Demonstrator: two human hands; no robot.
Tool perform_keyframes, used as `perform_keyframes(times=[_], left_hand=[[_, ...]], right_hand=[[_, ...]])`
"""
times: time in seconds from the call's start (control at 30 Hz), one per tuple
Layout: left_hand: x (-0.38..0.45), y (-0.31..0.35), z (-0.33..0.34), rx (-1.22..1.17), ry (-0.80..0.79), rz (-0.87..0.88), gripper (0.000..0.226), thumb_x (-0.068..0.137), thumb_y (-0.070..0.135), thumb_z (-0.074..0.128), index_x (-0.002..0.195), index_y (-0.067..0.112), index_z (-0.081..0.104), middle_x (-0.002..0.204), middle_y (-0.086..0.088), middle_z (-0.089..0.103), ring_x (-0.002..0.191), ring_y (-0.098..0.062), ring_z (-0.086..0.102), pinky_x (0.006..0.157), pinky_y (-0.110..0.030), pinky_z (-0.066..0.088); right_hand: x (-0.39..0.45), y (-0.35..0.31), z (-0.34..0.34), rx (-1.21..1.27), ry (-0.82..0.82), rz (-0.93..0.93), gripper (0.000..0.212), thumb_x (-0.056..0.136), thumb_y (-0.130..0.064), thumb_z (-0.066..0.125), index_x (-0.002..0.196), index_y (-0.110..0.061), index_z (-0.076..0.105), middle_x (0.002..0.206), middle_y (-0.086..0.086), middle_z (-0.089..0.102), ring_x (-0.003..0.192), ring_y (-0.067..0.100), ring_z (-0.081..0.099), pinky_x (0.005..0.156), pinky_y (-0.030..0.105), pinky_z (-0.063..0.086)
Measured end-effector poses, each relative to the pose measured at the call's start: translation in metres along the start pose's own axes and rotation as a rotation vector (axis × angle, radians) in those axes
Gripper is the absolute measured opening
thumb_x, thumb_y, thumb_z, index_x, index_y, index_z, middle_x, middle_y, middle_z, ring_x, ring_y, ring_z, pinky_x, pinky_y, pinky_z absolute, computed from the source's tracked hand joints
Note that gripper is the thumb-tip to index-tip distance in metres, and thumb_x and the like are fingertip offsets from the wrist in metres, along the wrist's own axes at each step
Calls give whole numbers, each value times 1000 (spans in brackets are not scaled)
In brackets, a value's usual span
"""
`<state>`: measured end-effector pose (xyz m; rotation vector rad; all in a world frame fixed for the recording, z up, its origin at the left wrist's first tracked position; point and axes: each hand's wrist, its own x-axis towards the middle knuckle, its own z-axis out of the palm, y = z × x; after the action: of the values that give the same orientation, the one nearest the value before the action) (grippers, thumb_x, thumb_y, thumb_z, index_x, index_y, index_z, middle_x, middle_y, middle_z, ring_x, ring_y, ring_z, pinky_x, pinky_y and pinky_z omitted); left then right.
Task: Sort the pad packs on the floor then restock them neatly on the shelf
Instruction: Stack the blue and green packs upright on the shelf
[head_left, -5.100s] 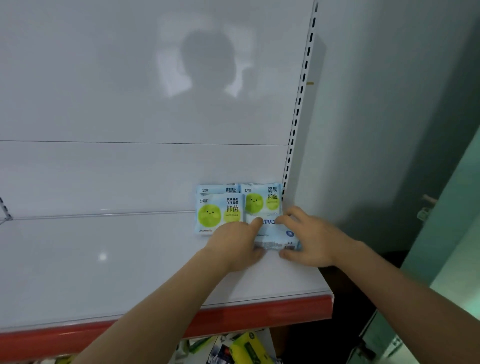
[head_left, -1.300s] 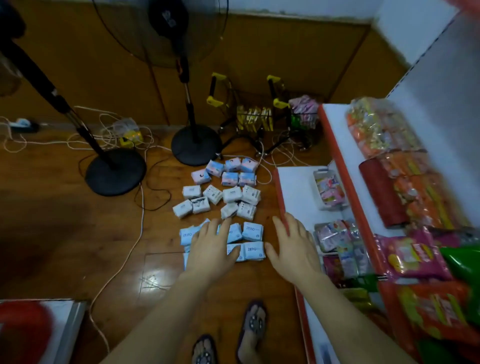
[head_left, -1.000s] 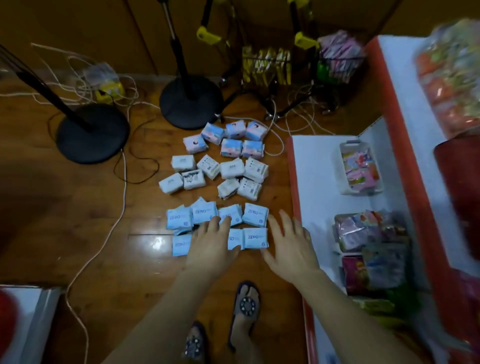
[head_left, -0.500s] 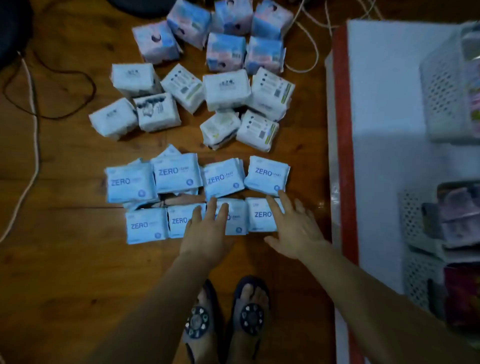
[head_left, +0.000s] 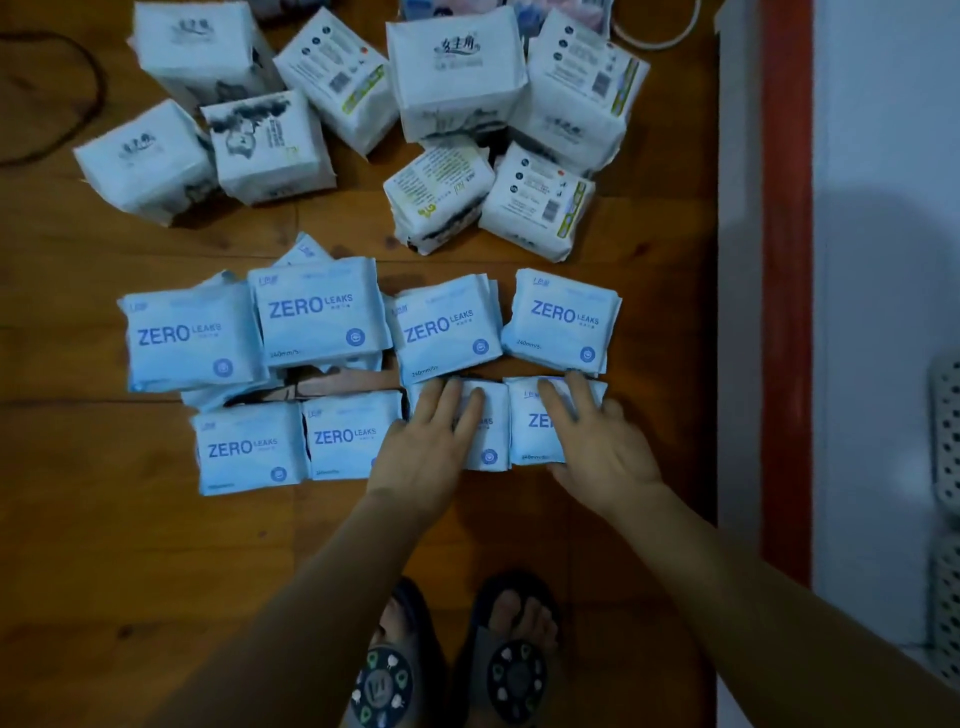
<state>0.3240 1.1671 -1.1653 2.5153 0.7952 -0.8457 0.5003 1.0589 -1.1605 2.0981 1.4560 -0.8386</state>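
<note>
Head cam looks straight down at the floor: my left hand (head_left: 423, 447) lies flat on one blue ZERO pack (head_left: 485, 431) and my right hand (head_left: 597, 447) has fingers spread over the blue pack beside it (head_left: 535, 431), centre frame, nothing lifted yet. I'd guess I'm taking both together. Blue packs (head_left: 317, 312) sit in rows, white packs (head_left: 457, 67) grouped along the top, so brands stay separate.
</note>
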Motion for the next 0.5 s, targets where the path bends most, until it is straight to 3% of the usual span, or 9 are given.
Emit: perform_keyframes(times=[0.23,0.37,0.5], left_hand=[[-31,2,-40,-22,6,47,80,96,28,55,156,20,2,161,-5,10,148,-32,7,96,-46,50],[-81,8,-108,-82,21,66,84,97,27,57,158,22,-1,162,-2,6,151,-33,-5,90,-44,56],[-143,15,-200,-98,80,88,88,96,28,59,158,23,-3,163,-4,4,150,-33,-3,97,-45,52]], right_hand=[[-39,4,-40,18,22,-34,83,94,-35,57,158,-26,6,164,9,8,119,35,46,81,38,51],[-94,8,-104,39,86,-44,84,89,-37,60,158,-22,14,162,7,21,111,34,51,76,38,53],[-159,12,-190,62,154,-58,85,82,-40,65,154,-20,24,155,9,35,101,35,55,66,38,51]])
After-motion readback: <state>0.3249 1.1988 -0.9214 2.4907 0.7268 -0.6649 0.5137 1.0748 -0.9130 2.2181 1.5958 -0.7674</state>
